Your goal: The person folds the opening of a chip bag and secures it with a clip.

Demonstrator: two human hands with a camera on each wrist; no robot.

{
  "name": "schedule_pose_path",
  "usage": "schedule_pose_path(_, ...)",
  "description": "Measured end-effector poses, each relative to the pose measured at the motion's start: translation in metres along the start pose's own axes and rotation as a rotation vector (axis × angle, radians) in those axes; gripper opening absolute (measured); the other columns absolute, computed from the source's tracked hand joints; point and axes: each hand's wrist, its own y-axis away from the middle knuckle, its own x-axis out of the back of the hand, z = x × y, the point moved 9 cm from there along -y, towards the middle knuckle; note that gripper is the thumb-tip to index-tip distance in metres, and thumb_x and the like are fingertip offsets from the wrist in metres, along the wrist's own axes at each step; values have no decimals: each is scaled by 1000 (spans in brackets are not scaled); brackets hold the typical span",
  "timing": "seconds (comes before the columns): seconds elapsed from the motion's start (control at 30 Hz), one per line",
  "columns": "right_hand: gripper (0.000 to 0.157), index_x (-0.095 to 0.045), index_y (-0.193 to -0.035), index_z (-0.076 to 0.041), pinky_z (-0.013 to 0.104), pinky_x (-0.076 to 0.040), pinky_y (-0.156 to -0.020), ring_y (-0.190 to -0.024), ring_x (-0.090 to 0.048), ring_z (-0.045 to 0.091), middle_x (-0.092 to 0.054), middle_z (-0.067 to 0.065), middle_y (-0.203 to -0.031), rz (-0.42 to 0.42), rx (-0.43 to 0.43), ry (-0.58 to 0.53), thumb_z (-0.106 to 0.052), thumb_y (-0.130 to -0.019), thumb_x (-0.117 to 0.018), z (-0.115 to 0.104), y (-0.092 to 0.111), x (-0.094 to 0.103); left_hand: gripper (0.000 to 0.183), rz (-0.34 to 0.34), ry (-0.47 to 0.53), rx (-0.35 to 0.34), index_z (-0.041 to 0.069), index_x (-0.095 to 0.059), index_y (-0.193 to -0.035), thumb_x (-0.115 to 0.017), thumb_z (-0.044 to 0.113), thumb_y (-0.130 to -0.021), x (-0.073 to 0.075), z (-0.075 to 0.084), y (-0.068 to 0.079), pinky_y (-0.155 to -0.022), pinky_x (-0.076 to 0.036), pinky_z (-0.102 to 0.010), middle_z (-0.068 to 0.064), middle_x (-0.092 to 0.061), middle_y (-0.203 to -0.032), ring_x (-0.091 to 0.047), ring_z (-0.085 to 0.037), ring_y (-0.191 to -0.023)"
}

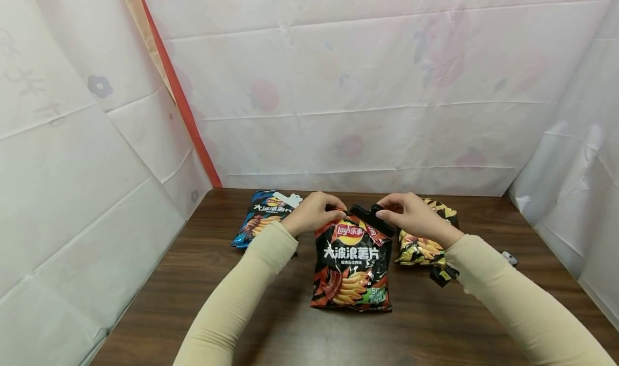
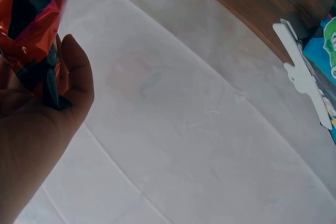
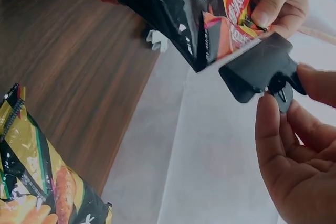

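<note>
A red and black Lay's chip bag [image 1: 350, 269] hangs upright between the two hands, its printed front towards the head camera. My left hand [image 1: 313, 213] pinches the top left of the bag; the left wrist view shows crumpled foil between thumb and fingers. Thumb and fingers of my right hand [image 1: 418, 216] squeeze the handles of a wide black bag clip [image 3: 257, 69]. In the right wrist view, the clip's long edge lies right at the bag's folded top corner [image 3: 228, 35], with the left fingertips close beside it.
A blue chip bag [image 1: 261, 210] with a white clip [image 1: 288, 198] on its top lies at the back left. Behind the right forearm lies a yellow and black chip bag [image 1: 419, 249]. A black clip [image 1: 441, 274] and a small whitish object [image 1: 509, 257] lie to its right.
</note>
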Motion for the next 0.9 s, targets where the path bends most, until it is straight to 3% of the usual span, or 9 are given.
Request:
schedule_pose_path(0.27,27,-67,-115,-5,33,-52,-71,-80,-64,13,-70,7,-98,23,2,8,-24,-96,-65,2,1,-2,18,5,1,-2,15,-74,-108,-63,24,-97,0,-1,0,-65,-50,-25,1,-74,-92,-59,-9,-59)
schedule_pose_path(0.67,17,-67,-106,-8,34,-51,-68,-77,-62,19,-69,8,-94,31,17,-39,-22,-96,-65,-1,0,-2,17,2,8,0,16,-74,-108,-63,23,-97,-1,0,-1,-60,-47,-25,2,-74,-87,-50,-9,-50)
schedule_pose_path(0.9,15,-67,-105,-7,34,-52,-69,-79,-64,21,-69,9,-95,30,13,-52,-20,-96,-65,-4,-1,-1,17,0,12,-2,15,-74,-108,-63,23,-97,0,1,0,-63,-48,-25,1,-74,-91,-56,-9,-56)
